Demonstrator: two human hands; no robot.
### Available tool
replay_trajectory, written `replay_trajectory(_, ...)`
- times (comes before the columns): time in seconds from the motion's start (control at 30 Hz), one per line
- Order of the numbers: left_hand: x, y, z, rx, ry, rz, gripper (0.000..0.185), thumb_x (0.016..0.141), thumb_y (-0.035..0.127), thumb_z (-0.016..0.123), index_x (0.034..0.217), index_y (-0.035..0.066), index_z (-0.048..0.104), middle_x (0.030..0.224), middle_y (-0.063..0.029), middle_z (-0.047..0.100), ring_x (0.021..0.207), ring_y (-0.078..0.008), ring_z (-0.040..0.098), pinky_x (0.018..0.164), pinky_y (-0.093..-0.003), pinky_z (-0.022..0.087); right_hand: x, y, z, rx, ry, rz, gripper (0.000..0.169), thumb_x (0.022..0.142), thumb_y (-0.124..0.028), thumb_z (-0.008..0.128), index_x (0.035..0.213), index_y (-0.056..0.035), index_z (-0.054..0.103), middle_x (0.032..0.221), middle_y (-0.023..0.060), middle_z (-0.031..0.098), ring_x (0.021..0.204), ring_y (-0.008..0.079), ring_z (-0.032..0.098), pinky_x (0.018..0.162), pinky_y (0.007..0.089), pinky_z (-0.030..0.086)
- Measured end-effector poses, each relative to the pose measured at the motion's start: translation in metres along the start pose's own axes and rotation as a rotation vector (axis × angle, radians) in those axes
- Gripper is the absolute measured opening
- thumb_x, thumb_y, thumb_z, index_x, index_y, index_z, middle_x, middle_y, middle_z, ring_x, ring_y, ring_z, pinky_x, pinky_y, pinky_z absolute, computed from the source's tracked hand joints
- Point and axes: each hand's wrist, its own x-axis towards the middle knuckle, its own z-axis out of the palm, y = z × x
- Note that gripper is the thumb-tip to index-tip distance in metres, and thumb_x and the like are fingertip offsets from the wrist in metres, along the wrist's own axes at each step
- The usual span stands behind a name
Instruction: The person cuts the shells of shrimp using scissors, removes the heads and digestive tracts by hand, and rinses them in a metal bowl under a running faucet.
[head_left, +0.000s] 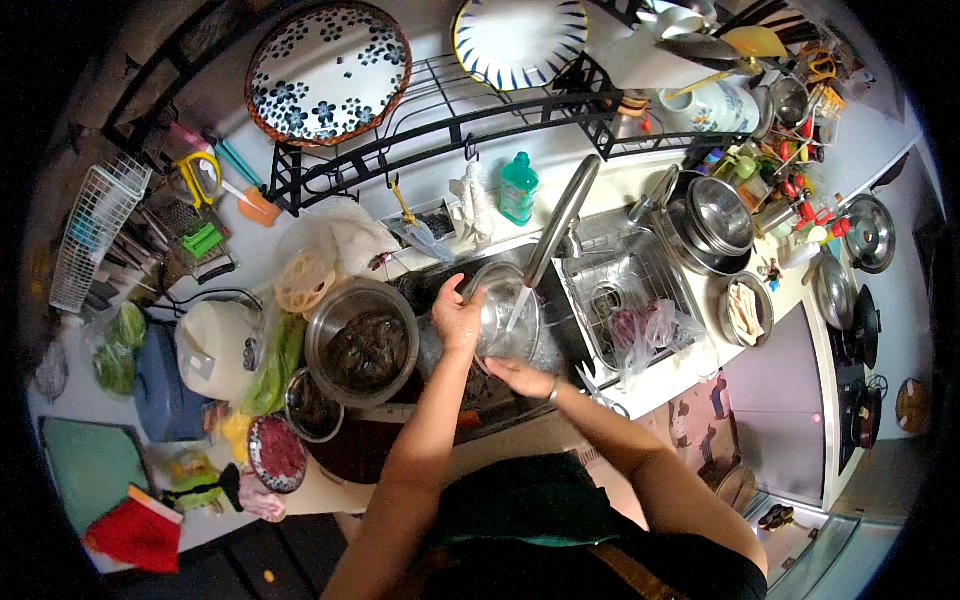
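Both my hands hold a round metal bowl (507, 311), tilted, under the faucet (564, 217) in the dark sink basin; water runs from the spout into it. My left hand (457, 319) grips the bowl's left rim with the thumb up. My right hand (523, 376) holds its lower rim, a band around the wrist. Left of the bowl stands a large metal pot (318, 352) with dark, wet contents that I cannot make out. Below that pot is a small metal bowl (337, 429) with dark contents.
A clear plastic bag with reddish food (637, 326) lies in the right basin. Kitchen scissors (600, 390) rest at its near edge. Stacked metal bowls (721, 214) and a bowl of pale strips (745, 313) stand further right. A wire rack (450, 135) holding plates hangs above.
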Motion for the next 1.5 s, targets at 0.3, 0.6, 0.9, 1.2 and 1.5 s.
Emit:
replay_trajectory(0.3, -0.025, -0.033, 0.01, -0.737, 0.06, -0.436, 0.035, 0.075, -0.008, 0.062, 0.11, -0.003, 0.061, 0.096, -0.0097, 0.065, 0.083, -0.0161, 0.061, 0.074, -0.0282, 0.05, 0.096, 0.044, -0.05, 0.383, 0.26, -0.253, 0.026, 0.084, -0.023, 0.06, 0.09, 0.0014, 0.063, 0.084, 0.0102, 0.065, 0.076, 0.0164, 0.063, 0.067, 0.0277, 0.05)
replay_trajectory(0.6, -0.034, -0.034, 0.026, -0.716, 0.024, -0.274, 0.028, 0.081, 0.004, 0.065, 0.108, -0.001, 0.062, 0.099, -0.0104, 0.066, 0.086, -0.018, 0.062, 0.075, -0.0309, 0.05, 0.109, 0.036, -0.035, 0.639, 0.419, 0.219, 0.026, 0.091, -0.029, 0.052, 0.099, -0.0055, 0.061, 0.085, 0.0073, 0.064, 0.074, 0.0169, 0.06, 0.064, 0.0302, 0.05)
replay_trajectory(0.9, -0.016, 0.028, 0.062, 0.59, -0.223, 0.182, 0.037, 0.085, 0.043, 0.052, 0.094, 0.01, 0.067, 0.083, -0.0175, 0.066, 0.077, -0.0383, 0.063, 0.071, -0.0479, 0.048, 0.067, -0.006, -0.062, 1.507, 0.038, -0.167, 0.066, 0.091, -0.063, 0.029, 0.102, -0.0058, 0.06, 0.098, 0.0149, 0.063, 0.095, 0.0274, 0.059, 0.087, 0.042, 0.045)
replay_trajectory(1.2, 0.004, -0.023, 0.017, -0.539, -0.038, -0.198, 0.035, 0.076, 0.001, 0.071, 0.11, -0.003, 0.062, 0.092, -0.007, 0.066, 0.079, -0.0128, 0.06, 0.071, -0.0249, 0.047, 0.059, 0.065, -0.07, 0.17, 0.365, 0.133, 0.027, 0.092, -0.027, 0.054, 0.099, -0.0011, 0.058, 0.084, 0.0114, 0.067, 0.076, 0.018, 0.065, 0.065, 0.0277, 0.052)
replay_trajectory(1.5, -0.025, -0.045, 0.003, -1.055, 0.02, -0.513, 0.032, 0.078, -0.001, 0.068, 0.109, -0.001, 0.062, 0.102, -0.0094, 0.065, 0.089, -0.0202, 0.062, 0.079, -0.0347, 0.051, 0.093, 0.053, -0.075, 0.607, 0.178, 0.302, 0.027, 0.09, -0.023, 0.054, 0.09, 0.0025, 0.062, 0.077, 0.0159, 0.065, 0.057, 0.0202, 0.062, 0.051, 0.0312, 0.053)
